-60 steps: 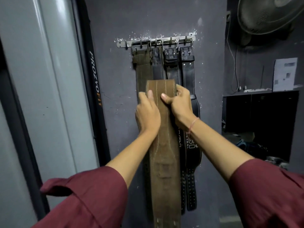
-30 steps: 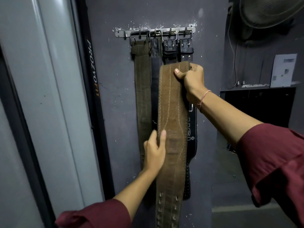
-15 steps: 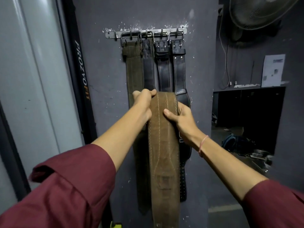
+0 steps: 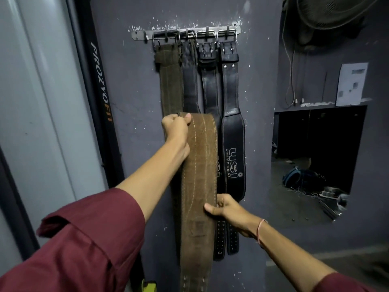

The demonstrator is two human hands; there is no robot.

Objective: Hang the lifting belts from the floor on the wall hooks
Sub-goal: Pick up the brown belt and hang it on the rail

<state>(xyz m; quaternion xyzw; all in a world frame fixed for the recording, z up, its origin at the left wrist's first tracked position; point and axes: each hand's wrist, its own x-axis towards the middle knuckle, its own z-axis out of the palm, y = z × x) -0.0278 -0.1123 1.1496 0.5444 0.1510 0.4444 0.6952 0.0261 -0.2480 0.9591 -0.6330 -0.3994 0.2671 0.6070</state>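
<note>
Four belts [image 4: 229, 85] hang side by side from the hook rail [image 4: 185, 35] on the wall [image 4: 126, 102]; a fifth — the brown belt [image 4: 200, 165] — is in hand, held in front of them below the rail. Left hand [image 4: 176, 131] grips its folded top, fingers [image 4: 185, 120] curled around it; right hand [image 4: 228, 209] pinches its right edge lower down. Raise the top to the rail, locate the buckle — not visible here — and seat it fully on a hook before releasing.

Dark grey, paint-flecked wall [image 4: 130, 98] beyond my fingers [image 4: 172, 121]; right of them a dim opening [image 4: 315, 144], a fan [image 4: 332, 13] mounted high above it.
</note>
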